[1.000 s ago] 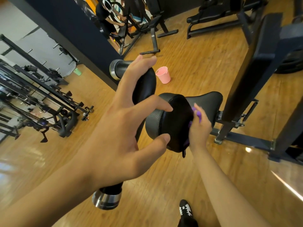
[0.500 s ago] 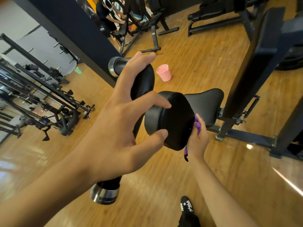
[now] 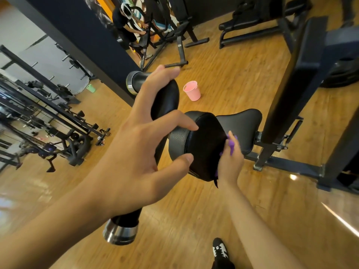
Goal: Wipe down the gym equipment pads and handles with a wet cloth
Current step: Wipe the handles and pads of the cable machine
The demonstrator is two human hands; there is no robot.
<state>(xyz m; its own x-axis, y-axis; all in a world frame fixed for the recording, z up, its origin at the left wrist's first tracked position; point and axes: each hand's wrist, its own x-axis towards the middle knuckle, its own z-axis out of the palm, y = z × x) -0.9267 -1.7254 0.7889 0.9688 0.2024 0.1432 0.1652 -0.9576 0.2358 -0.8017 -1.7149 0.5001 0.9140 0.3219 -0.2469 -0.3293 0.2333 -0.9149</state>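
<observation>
2 cups stand on the wooden floor (image 3: 194,214): a pink plastic cup (image 3: 192,90), upright, and a small green cup (image 3: 91,87) by the wall. I cannot tell the contents of either.

There are 2 pads: a round black leather pad (image 3: 204,144) and, behind it, a black saddle-shaped seat pad (image 3: 240,127).

The left hand (image 3: 139,152) pinches the round pad's rim between thumb and middle finger, with the index finger on the black foam roller bar (image 3: 167,100).

The right hand (image 3: 231,164) clutches 1 purple cloth (image 3: 231,145) against that pad's far edge.

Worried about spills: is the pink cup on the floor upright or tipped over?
Upright: the pink cup stands on its base on the wooden floor, rim facing up.
</observation>
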